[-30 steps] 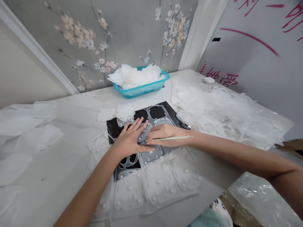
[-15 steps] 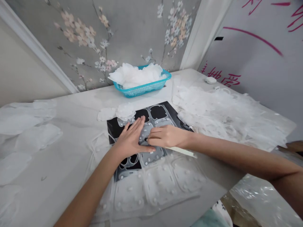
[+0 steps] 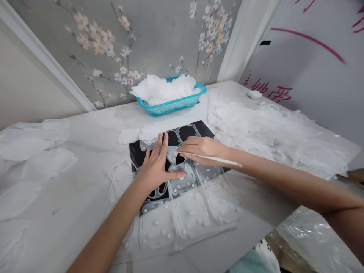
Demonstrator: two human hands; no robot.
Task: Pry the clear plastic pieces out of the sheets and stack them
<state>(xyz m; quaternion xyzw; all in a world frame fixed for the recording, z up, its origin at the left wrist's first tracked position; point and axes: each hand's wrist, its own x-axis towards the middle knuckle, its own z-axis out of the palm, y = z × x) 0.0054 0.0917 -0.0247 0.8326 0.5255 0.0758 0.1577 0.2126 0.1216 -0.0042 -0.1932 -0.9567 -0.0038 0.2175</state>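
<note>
A clear plastic sheet [image 3: 190, 212] with rows of rounded panels and small white dots lies over a black board [image 3: 206, 129]. Some panels are cut out, so black shows through the openings. My left hand [image 3: 155, 167] rests on the sheet with fingers spread and thumb stretched toward the right. In my right hand [image 3: 200, 149] is a slim pale stick-like tool [image 3: 220, 158], its back end pointing toward my forearm. My fingers hide the tool's front end, close to the sheet right of my left hand. Loose white cut pieces [image 3: 129, 135] lie beyond my left hand.
At the back by the wall stands a blue basket [image 3: 170, 109] filled with white pieces. A heap of clear plastic scraps [image 3: 256, 132] covers the right side. Stacked translucent pieces [image 3: 48, 163] lie at the left. A small white object [image 3: 255, 94] sits at the back right corner.
My right hand has moved away from me along the sheet, with the tool now lying flatter. A dark gap shows near its fingertips. My left hand has shifted slightly left.
</note>
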